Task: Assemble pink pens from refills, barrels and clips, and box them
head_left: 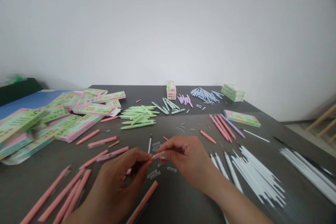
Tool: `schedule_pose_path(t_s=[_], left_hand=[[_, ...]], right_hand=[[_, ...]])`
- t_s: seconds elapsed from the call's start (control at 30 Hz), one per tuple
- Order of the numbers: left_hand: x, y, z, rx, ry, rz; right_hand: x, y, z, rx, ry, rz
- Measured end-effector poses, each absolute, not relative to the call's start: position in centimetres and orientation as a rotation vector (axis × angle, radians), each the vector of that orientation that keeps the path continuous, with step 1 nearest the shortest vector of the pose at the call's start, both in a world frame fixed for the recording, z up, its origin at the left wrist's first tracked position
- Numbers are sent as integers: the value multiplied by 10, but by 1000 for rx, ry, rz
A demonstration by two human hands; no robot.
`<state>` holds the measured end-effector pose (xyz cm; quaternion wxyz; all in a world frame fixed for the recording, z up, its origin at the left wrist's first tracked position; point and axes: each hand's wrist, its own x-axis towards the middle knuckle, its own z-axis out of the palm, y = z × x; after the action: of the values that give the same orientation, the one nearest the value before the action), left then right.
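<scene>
Small pink pen piece (158,155), just above the surface (183,126) at 6 o'clock, is held pinched between the fingers of left hand (118,185) and right hand (185,157); straight alignment and light pressure are judged best.

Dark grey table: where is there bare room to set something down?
Bare: far edge behind the green pen barrels; left strip between the heaped pastel boxes and long pink pen barrels. Crowded: centre, where left hand and right hand pinch a small pink pen part.
</scene>
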<state>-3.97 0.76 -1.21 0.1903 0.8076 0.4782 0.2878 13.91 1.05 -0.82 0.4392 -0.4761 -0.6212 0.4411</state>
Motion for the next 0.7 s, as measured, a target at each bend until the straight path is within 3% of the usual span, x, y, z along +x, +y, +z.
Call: schedule_pose_path(t_s=[0.7], left_hand=[[-42, 9, -17, 2396, 1317, 848]], right_hand=[[138, 11, -10, -1183, -1512, 1152]])
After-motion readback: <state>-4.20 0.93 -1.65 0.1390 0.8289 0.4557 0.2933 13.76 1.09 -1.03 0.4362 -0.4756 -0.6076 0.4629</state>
